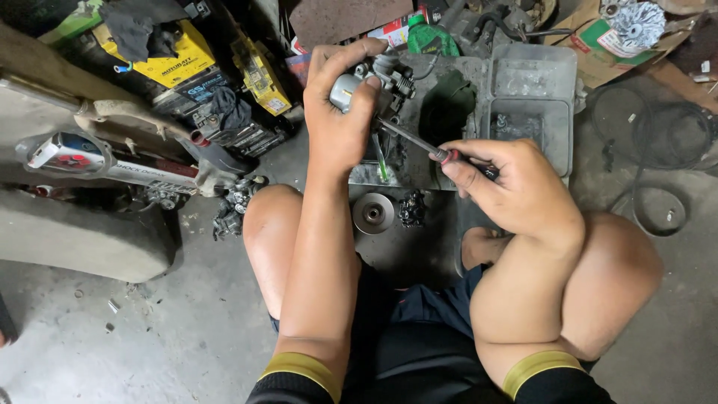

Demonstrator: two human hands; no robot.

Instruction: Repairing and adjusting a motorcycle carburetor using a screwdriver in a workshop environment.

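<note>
We are squatting on a grey concrete floor (187, 344), looking down past both knees. Our left hand (340, 112) is closed around a small grey metal carburettor body (374, 78), holding it up above a dirty grey metal tray (449, 120). Our right hand (516, 191) is closed on the red-and-black handle of a slim screwdriver (426, 148), whose shaft runs up and left until its tip reaches the underside of the carburettor body; the tip itself is hidden behind the left thumb, so we cannot tell which screw it sits in. Progress, as a judgement: the carburettor body is off any engine and in hand, and loose parts lie out, namely a round silver metal disc (372, 213) and a small dark metal part (412, 208) on the floor between our knees. Work on the body therefore looks mid-way, with fasteners being turned and parts not yet put back. Appearance of the body: dull cast metal, grimy, with one pale rounded face toward the camera and dark fittings on its right side. Beside the tray stands a clear plastic box (532, 90). To the left lie yellow-topped batteries (168, 56) and another grimy carburettor (235, 202), well apart from our hands.
</note>
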